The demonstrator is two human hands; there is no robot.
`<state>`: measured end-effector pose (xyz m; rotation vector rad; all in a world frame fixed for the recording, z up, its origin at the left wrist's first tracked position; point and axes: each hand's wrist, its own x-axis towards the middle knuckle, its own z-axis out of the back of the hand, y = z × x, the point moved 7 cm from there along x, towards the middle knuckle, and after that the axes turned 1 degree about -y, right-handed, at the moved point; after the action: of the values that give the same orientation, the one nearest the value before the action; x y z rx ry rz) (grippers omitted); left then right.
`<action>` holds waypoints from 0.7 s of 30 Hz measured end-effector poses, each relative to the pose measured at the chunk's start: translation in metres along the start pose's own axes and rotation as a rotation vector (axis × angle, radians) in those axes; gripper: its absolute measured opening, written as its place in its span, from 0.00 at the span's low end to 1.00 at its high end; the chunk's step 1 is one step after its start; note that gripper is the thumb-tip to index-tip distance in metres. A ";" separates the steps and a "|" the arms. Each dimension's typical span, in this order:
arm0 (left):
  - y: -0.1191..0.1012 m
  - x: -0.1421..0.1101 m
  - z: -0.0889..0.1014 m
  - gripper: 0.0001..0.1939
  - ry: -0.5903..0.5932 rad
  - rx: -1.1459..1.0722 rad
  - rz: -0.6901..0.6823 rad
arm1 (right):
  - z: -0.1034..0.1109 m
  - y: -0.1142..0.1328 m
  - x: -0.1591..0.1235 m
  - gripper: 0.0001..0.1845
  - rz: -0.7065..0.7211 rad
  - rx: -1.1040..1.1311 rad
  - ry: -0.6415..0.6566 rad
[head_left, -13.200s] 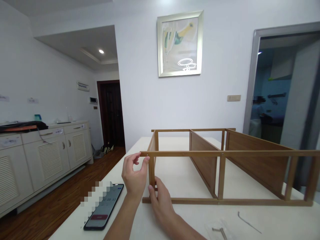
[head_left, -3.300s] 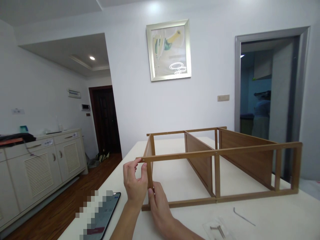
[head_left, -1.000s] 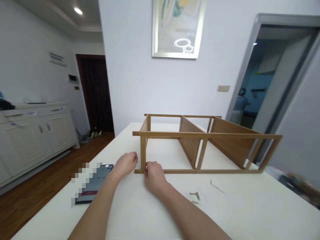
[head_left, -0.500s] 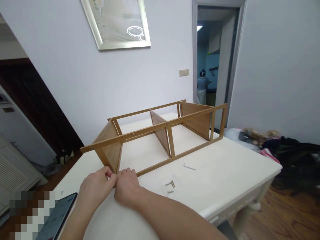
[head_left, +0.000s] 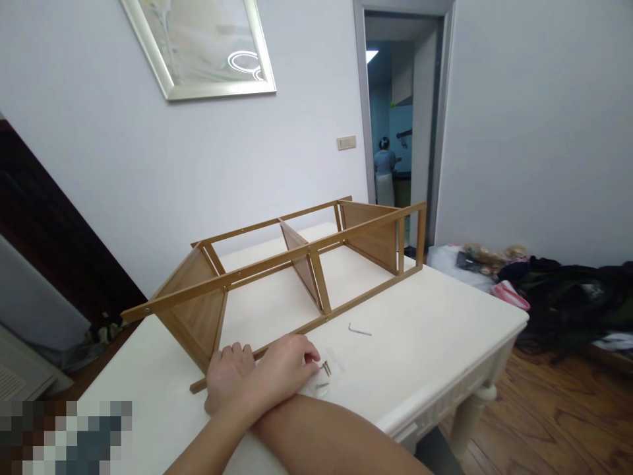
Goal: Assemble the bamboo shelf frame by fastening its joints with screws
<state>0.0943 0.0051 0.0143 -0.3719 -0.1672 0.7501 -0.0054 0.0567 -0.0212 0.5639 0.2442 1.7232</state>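
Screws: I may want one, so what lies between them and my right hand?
Your left hand lies between the screws and your right hand, as the head view shows.

A home, framed picture (head_left: 217, 86) on the wall — kitchen doorway (head_left: 403, 132), wood floor (head_left: 554, 402)

A framed picture (head_left: 212, 47) hangs; perhaps clothes (head_left: 568, 297) lie heaped.

On the table (head_left: 435, 310), a shelf frame (head_left: 309, 249) is positioned toward the far edge. Before it, a hex key (head_left: 360, 332) is noted — screws (head_left: 326, 369) are recorded to the key's left.
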 end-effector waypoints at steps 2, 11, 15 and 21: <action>-0.007 0.009 -0.010 0.10 0.060 0.037 -0.027 | 0.004 -0.002 -0.001 0.22 -0.036 -0.033 -0.012; -0.003 0.009 -0.022 0.08 0.087 0.081 0.047 | 0.014 0.002 -0.007 0.21 -0.024 -0.004 -0.056; -0.007 0.007 -0.020 0.09 0.085 0.083 0.001 | 0.015 0.002 -0.009 0.20 -0.028 0.013 -0.063; -0.001 0.003 -0.008 0.10 0.005 0.038 0.022 | 0.013 -0.002 -0.004 0.18 -0.086 0.048 -0.087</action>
<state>0.0995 0.0046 0.0072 -0.3403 -0.1441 0.7727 0.0032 0.0520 -0.0120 0.6537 0.2452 1.6091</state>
